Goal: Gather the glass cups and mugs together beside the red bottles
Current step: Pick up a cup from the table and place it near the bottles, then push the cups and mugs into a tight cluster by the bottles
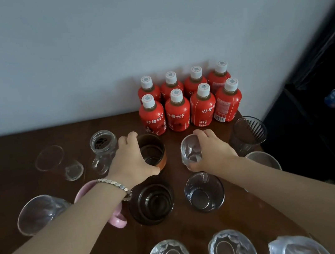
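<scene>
Several red bottles [189,105] with white caps stand in two rows against the wall at the back of the dark wooden table [8,150]. Just in front of them, my left hand [132,161] grips an amber glass cup [155,150] by its rim and side. My right hand [212,150] holds a small clear glass cup [191,151]. Both cups stand upright close to the bottles. Many other glasses are scattered over the table.
A dark ribbed tumbler [247,134] stands at right, a jar mug [103,150] and a clear cup [56,162] at left. A pink mug [115,220], a brown glass [152,201] and a clear tumbler [204,191] sit nearer. Several faceted glasses line the front edge. The table's right edge drops off.
</scene>
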Demonstrator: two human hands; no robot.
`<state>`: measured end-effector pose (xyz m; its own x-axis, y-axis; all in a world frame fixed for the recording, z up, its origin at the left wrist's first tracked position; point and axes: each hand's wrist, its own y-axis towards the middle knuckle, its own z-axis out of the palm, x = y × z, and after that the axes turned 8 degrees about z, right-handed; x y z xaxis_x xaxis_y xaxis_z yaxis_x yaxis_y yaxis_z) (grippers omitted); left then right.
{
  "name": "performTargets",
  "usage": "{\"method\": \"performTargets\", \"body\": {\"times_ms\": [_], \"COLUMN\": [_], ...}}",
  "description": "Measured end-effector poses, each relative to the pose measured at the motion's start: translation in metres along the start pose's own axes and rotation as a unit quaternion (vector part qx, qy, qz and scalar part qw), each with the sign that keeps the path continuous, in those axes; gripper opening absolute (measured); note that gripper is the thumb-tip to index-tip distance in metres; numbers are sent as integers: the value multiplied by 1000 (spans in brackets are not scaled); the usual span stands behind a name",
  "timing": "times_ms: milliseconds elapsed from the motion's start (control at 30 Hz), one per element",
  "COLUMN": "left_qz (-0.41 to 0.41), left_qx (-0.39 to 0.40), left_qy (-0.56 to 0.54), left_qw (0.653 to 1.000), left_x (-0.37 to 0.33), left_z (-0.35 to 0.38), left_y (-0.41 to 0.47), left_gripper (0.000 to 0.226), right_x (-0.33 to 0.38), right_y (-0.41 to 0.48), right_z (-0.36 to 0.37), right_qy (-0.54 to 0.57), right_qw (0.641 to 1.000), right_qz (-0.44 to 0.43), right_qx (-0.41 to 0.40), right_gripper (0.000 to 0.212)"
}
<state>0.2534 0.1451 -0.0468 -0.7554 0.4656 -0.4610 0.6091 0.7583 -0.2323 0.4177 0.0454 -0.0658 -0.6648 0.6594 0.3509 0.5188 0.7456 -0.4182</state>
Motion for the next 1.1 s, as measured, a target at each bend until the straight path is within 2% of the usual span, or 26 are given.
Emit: {"method": "performTargets", "body": {"times_ms": [200,367,733,867,1000,1100], "left_qz": [-17,-20,-21,-17,-14,10], "left_qx": [-26,-15,-12,-12,11,31], "left_qy": [-19,-14,1,-1,-39,-40], "left_qw": [999,1000,1000,1000,999,999], "left_x": [2,4,5,7,17,28], "left_z": [-5,-9,-11,-8,-9,-19], "left_y": [8,15,11,5,0,-10], "left_gripper": [104,105,103,103,113,112], "right_x": [5,12,10,15,36,59], "right_y": [5,18,24,21,8,-3], "right_z": [-4,-5,-4,1,4,5], "right_qy": [12,29,-2,-31,14,42], "right_qw": [1000,999,1000,999,991,988], "right_qz": [-5,8,2,5,-92,-151], "right_qx": [-2,-19,-22,-34,-91,-9], "right_gripper": [90,91,95,105,95,98]}}
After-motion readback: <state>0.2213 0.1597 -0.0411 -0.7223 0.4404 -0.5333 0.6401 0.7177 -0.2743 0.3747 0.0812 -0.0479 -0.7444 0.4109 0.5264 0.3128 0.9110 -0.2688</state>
